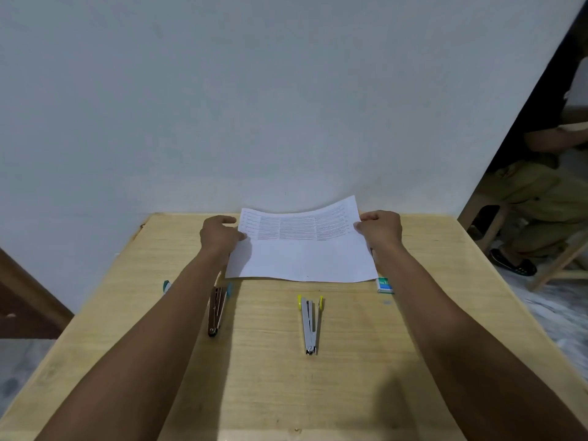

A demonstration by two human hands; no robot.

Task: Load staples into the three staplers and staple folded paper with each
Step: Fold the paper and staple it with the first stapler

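A white sheet of paper [302, 249] with printed text on its far half lies at the back of the wooden table [270, 377], its far edge lifted and curved. My left hand [219, 233] pinches the sheet's far left corner and my right hand [380, 227] pinches its far right corner. Nearer to me, a silver stapler with yellow tips [310, 323] lies opened in a V. A dark stapler with blue tips [218, 310] lies opened beside my left forearm. A third teal-tipped stapler [166, 286] peeks out from behind that forearm. A small staple box [385, 284] rests by my right forearm.
A pale wall rises right behind the table. On the right, past the table's edge, a seated person [541, 192] sits on a wooden stool [560, 262]. A brown piece of furniture [28, 300] stands at the left.
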